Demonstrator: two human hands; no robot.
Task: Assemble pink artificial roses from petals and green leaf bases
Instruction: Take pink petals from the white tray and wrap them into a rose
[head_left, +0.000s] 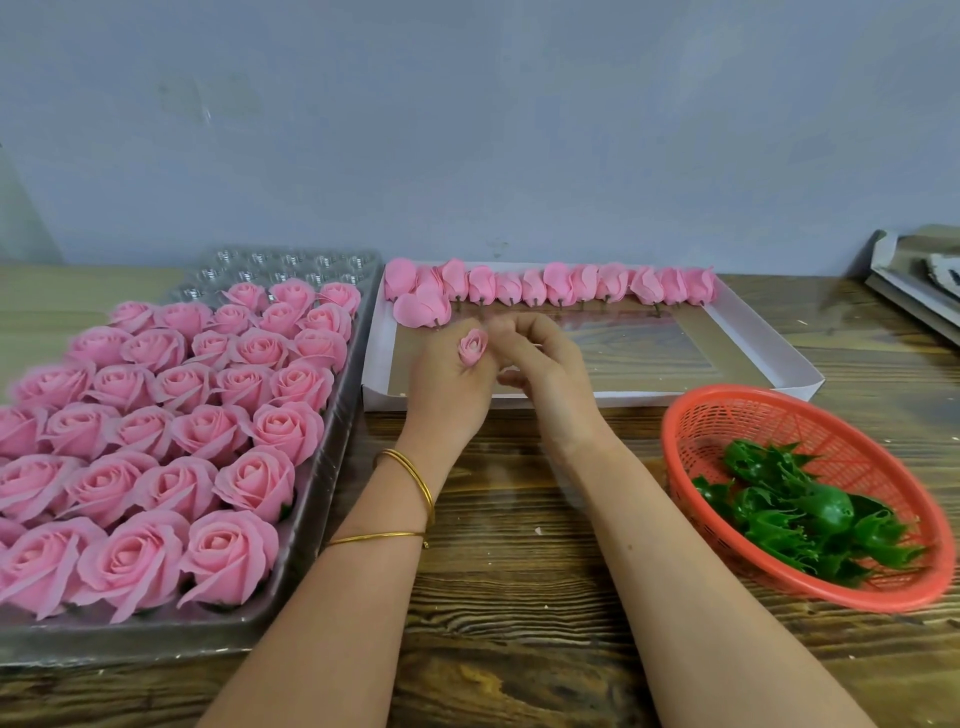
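Filling most of a clear plastic cell tray (291, 260) along the left edge of the wooden worktop (519, 597), rows of finished pink fabric roses (156, 441) show that much of the job is done; only a few cells at the tray's far end are empty.

Just right of the tray, the person's left hand (447, 384), with gold bangles (415, 488) on its wrist, grips a small, tightly wrapped pink rosebud (472, 347) upright between thumb and fingers. The right hand (545, 374) touches it, fingers curled in beside the bud; whether it pinches a petal cannot be made out. No green base shows on this bud, so it looks only partly built.

Behind the hands, a shallow white cardboard box (675, 399) holds a single row of loose pink petal clusters (571, 285) along its far edge, waiting to be used.

Near the worktop's right edge, a red plastic mesh basket (831, 592) holds a heap of green plastic leaf bases (810, 514), enough for several more roses.
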